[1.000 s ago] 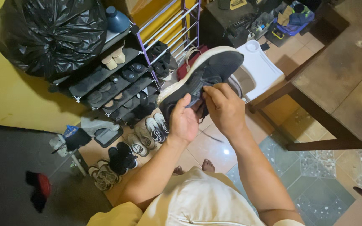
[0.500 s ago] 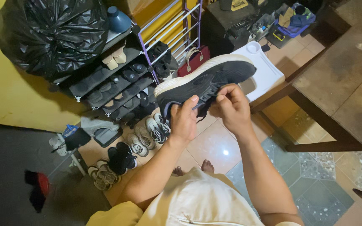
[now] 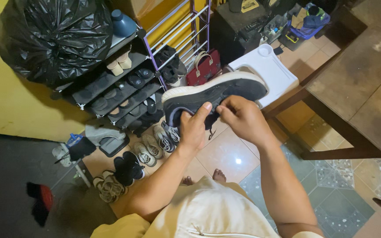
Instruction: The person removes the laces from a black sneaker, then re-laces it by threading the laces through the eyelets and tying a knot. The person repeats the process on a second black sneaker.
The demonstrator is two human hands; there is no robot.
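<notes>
Holding: black cloth sneaker with a white sole
Left hand: closed around its heel
Right hand: fingers pinched at the laces
Laces: look loose, not tied

Below the grip: tiled floor, with pairs of shoes lying on it in a loose row. Up and left of the grip: dark shoe rack, sandals on its shelves, black rubbish bag on top.

Light: dim indoor, overhead source
Glare: small bright spot on floor tile
Shadows: deep in left corner
Focus: mostly sharp
Edges: wide-angle bending
</notes>
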